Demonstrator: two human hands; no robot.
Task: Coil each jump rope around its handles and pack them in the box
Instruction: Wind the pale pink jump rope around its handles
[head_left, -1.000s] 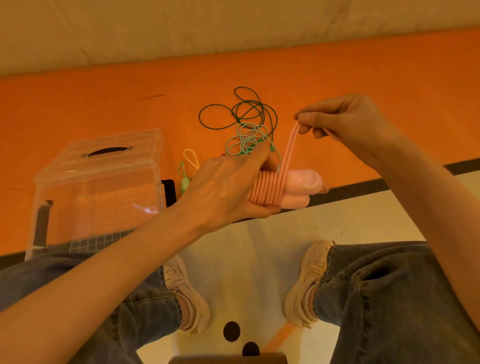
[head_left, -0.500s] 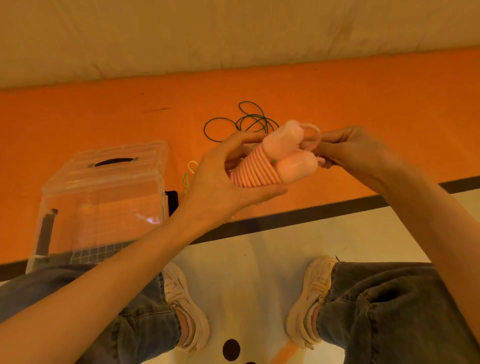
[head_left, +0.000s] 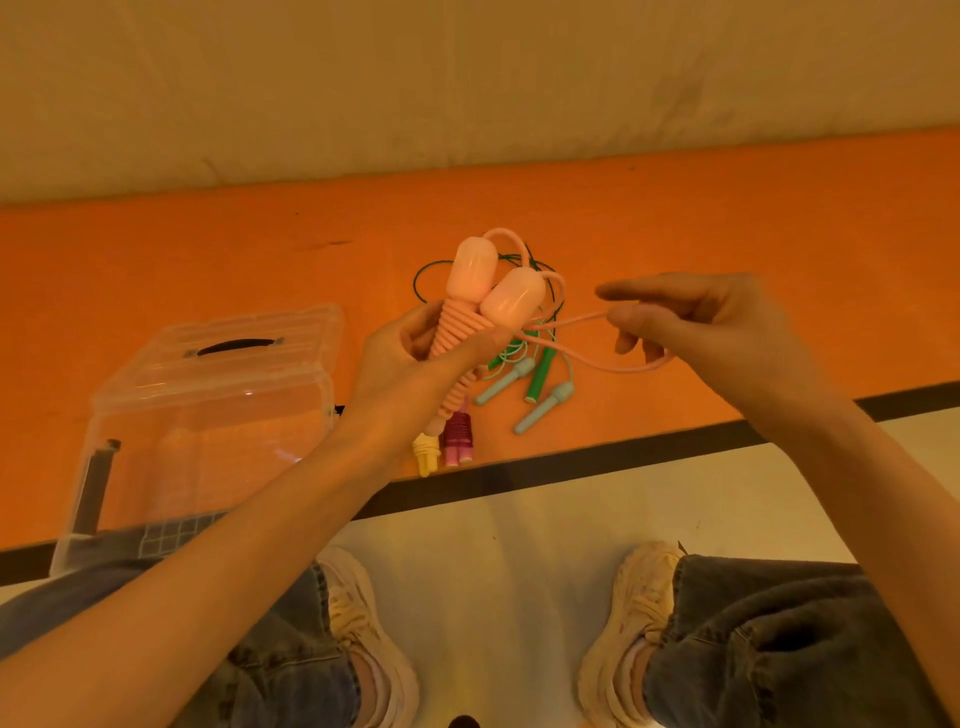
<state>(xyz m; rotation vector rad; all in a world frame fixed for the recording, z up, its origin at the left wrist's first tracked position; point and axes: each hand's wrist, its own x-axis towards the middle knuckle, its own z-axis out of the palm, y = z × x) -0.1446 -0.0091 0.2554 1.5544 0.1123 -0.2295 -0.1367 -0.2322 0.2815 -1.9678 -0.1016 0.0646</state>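
1. Lower frame: knees in grey jeans (head_left: 779, 649), pale sneakers (head_left: 363, 618) on white floor.
2. Mid left: left hand (head_left: 415, 364), grip clenched round pink jump rope handles (head_left: 493, 291), bulb ends pointing up.
3. Mid right: right hand (head_left: 717, 327), grip pinching loose pink cord (head_left: 571, 321).
4. Left: clear lidded box (head_left: 218, 395) on orange surface (head_left: 727, 218).
5. Behind hands: green ropes (head_left: 540, 374), coiled yellow (head_left: 426, 452) and magenta (head_left: 457, 436) ropes.

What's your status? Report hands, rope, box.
Left hand grips the pink handles. Right hand pinches a loose loop of pink rope. Box lid shut, nothing packed. Green ropes uncoiled on the mat.
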